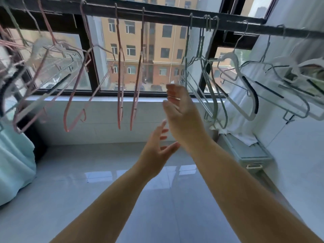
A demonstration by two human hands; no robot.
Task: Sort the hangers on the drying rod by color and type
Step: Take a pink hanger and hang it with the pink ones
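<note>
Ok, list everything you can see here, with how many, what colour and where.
drying rod: one, black, across the top in front of the window
pink hangers: at least four, on the rod from left to centre
green hangers: about three, pale green, bunched right of centre
white hangers: several, with black strips, far right; a few more mixed in with the pink at far left
window: one, black frame, behind the rod
floor: pale glossy tiles, below
cloth: one, light blue, lower left
storage box: one, pale, right wall
left hand: open, centre, holding nothing
right hand: open, raised beside the green hangers
</note>
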